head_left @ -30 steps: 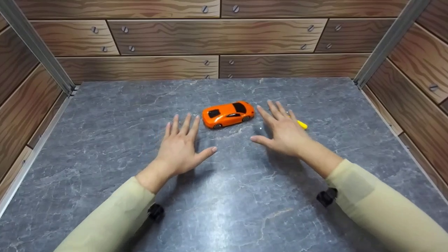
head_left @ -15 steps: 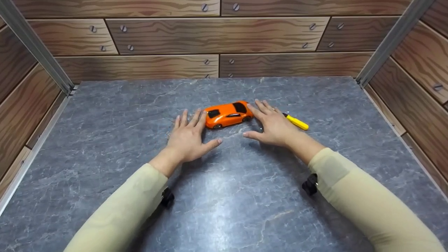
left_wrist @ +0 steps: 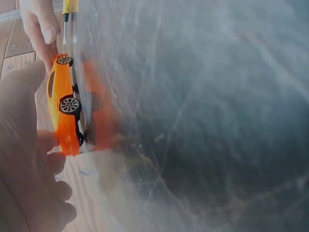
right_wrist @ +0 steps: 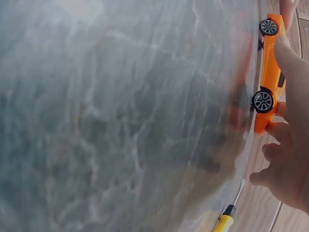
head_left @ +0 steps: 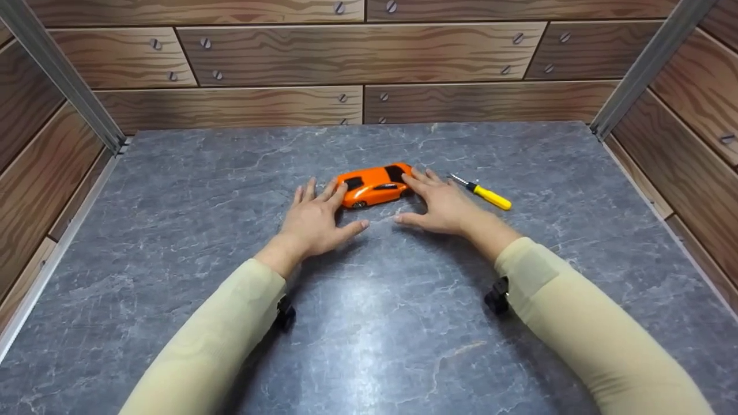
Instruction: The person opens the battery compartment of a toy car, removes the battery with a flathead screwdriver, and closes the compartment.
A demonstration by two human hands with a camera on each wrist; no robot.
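Observation:
An orange toy car with black windows stands on the grey marbled tabletop, its front to the right. My left hand lies at the car's rear end, with the index finger reaching onto the rear corner. At the front end, my right hand touches the car with its foremost fingers. Both hands have fairly straight, spread fingers, and their thumbs point inward at each other. In the left wrist view the car shows its side wheels between the two hands. Fingertips at its front end show in the right wrist view, beside the car.
A screwdriver with a yellow handle lies just right of my right hand, its metal shaft pointing back left. Wood-patterned walls and grey metal corner posts enclose the tabletop at the back and sides.
Both hands have moved forward and inward to the car's two ends, from apart to touching. The screwdriver, partly hidden by the right hand before, now shows in full. The car stays nearly in place.

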